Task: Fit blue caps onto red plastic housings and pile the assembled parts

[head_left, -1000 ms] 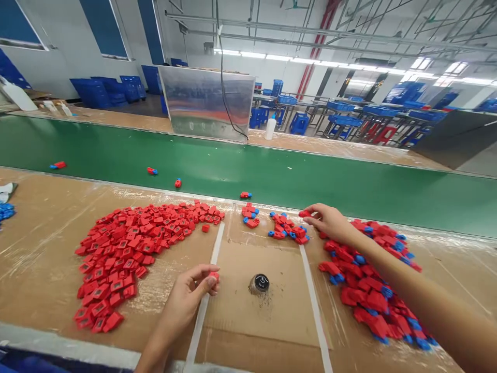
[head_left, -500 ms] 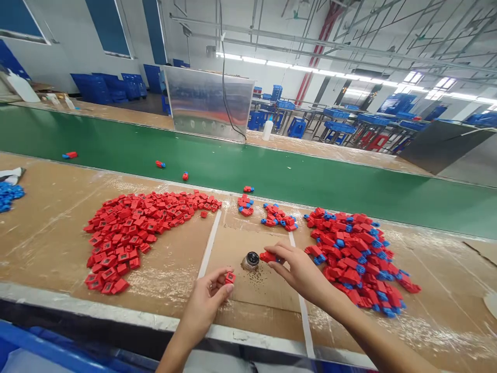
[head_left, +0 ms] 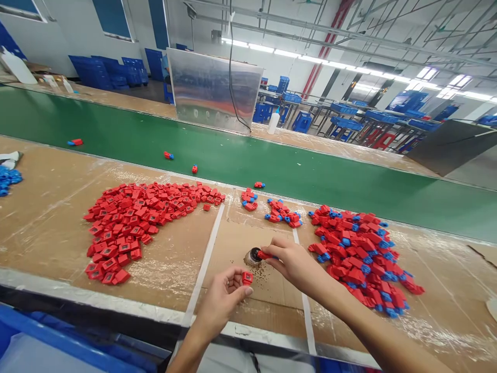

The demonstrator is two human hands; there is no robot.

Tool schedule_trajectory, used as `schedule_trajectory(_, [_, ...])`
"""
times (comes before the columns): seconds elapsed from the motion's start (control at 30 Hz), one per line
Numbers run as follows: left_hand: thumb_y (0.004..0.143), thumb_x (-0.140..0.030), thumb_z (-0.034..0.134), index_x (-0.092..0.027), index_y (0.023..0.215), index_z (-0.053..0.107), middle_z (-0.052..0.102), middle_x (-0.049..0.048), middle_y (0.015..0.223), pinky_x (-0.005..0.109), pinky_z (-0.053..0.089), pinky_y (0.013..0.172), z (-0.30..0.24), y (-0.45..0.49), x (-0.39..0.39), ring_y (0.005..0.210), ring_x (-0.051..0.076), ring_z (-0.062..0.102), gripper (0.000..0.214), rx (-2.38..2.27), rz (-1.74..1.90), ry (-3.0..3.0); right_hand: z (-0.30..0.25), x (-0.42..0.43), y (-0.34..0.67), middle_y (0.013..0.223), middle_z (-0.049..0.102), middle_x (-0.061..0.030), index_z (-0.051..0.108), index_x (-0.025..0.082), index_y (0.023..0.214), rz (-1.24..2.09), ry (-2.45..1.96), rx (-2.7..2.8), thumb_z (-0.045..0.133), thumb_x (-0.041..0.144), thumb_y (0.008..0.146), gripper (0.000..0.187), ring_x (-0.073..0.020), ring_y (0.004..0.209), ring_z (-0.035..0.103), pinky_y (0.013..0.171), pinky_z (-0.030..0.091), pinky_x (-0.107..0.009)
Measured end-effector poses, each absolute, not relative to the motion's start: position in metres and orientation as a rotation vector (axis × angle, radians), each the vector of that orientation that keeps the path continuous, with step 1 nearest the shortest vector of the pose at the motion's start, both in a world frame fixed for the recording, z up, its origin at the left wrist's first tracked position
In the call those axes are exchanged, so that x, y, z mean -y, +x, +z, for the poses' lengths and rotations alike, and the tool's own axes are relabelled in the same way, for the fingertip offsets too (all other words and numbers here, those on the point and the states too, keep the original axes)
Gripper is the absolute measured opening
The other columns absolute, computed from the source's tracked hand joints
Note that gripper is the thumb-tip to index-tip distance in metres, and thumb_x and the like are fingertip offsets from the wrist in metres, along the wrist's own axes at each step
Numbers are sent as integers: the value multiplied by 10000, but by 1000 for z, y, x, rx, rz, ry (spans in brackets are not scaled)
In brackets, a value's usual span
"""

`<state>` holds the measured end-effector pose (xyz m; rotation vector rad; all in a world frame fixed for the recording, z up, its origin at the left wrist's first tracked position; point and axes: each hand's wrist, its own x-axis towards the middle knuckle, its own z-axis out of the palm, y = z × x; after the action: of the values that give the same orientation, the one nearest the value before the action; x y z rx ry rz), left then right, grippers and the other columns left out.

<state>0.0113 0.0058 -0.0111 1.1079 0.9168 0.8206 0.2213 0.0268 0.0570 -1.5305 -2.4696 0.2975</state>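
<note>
My left hand (head_left: 227, 298) is closed in a pinch on a small red square part (head_left: 247, 278), held just above the cardboard near the table's front edge. My right hand (head_left: 292, 262) pinches a red and blue part (head_left: 265, 255) and holds it over a small round metal pot (head_left: 253, 256) in the middle of the cardboard. A wide heap of red square parts (head_left: 134, 223) lies to the left. A heap of red and blue assembled parts (head_left: 359, 256) lies to the right of my right hand.
Two small clusters of red and blue parts (head_left: 249, 199) (head_left: 282, 213) lie near the back of the cardboard. A green conveyor belt (head_left: 272, 166) runs behind the table with a few loose parts (head_left: 168, 155) on it. Blue pieces (head_left: 8, 178) sit at far left.
My right hand came back from the right heap with a red and blue part and now holds it at the metal pot. My left hand shifted right with its red part.
</note>
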Motion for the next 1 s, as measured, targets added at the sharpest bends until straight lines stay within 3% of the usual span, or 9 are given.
schedule_trajectory(0.13, [806, -345, 698, -134, 972, 657, 569, -5, 745, 209, 412, 569, -12, 15, -4, 635, 106, 485, 272, -856, 804, 1083, 62, -25, 223, 898, 626, -56, 672, 177, 1023, 383, -1510, 2362, 540, 185, 937, 158, -173, 772, 614, 690, 467, -282])
schedule_trajectory(0.47, [800, -270, 703, -140, 1027, 684, 598, -4, 754, 212, 423, 624, -12, 12, -6, 676, 108, 504, 263, -789, 734, 1074, 59, 16, 211, 908, 643, -44, 654, 210, 1108, 737, -1385, 2064, 544, 247, 952, 194, -166, 826, 616, 741, 469, -266])
schedule_trajectory(0.73, [804, -283, 697, -138, 1055, 686, 602, 9, 765, 223, 432, 622, -15, 12, -6, 687, 121, 507, 290, -748, 717, 1108, 51, 20, 205, 901, 617, -48, 657, 215, 1104, 787, -1449, 2103, 537, 238, 951, 196, -177, 829, 601, 735, 459, -270])
schedule_trajectory(1.0, [888, -289, 569, -144, 1017, 681, 552, -13, 700, 227, 399, 567, -16, 6, -3, 603, 114, 459, 224, -822, 640, 1317, 41, 27, 195, 852, 559, -48, 634, 182, 1004, 745, -1457, 2194, 466, 183, 969, 172, -177, 768, 556, 678, 436, -271])
